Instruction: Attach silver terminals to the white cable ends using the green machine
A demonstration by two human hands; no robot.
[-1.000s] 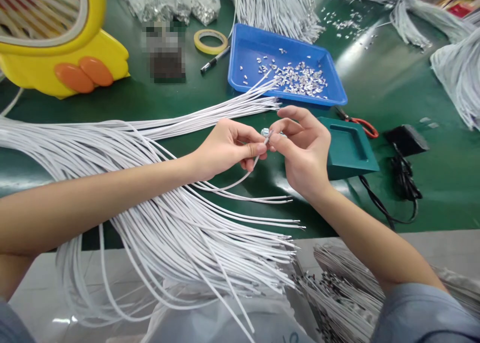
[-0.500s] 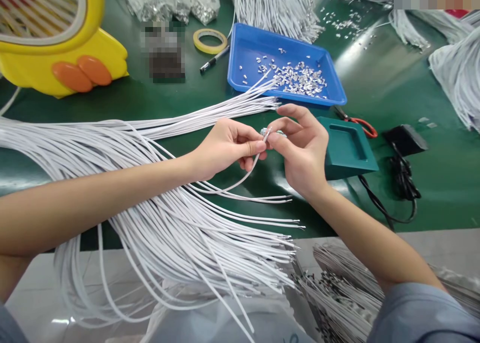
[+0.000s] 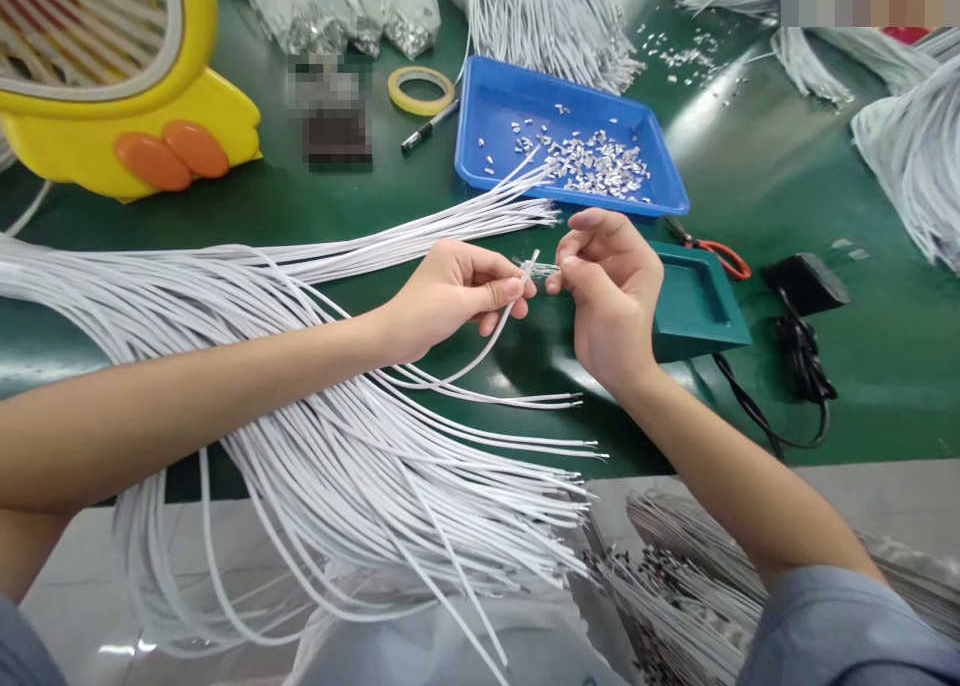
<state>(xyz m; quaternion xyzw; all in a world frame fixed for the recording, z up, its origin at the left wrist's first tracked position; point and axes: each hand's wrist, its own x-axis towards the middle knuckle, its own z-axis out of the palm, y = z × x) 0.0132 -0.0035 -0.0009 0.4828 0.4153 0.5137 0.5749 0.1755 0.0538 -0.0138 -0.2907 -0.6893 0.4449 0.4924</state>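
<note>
Here, one wire (image 3: 501, 328) is pinched between the left hand's (image 3: 450, 291) thumb and finger, tip up, just beside the right hand (image 3: 615, 296), whose thumb and fingertips nearly meet; whether they grip the thin strands (image 3: 546, 268), I cannot tell. One big bundle (image 3: 360, 446) crowds the table (image 3: 885, 366) under the left forearm (image 3: 225, 396). Beyond lie one green box (image 3: 701, 296), one blue tray (image 3: 517, 96) with many bits (image 3: 600, 161), one tape roll (image 3: 421, 108), one pen (image 3: 426, 130), one pliers (image 3: 706, 246)

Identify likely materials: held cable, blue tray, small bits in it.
Held cable: probably plastic-sheathed, matte white; smooth and bending evenly. Blue tray: likely moulded plastic, semi-gloss; rounded corners, uniform colour. Small bits: apparently metal, shiny silver with bright glints; which metal, can't tell.
</note>
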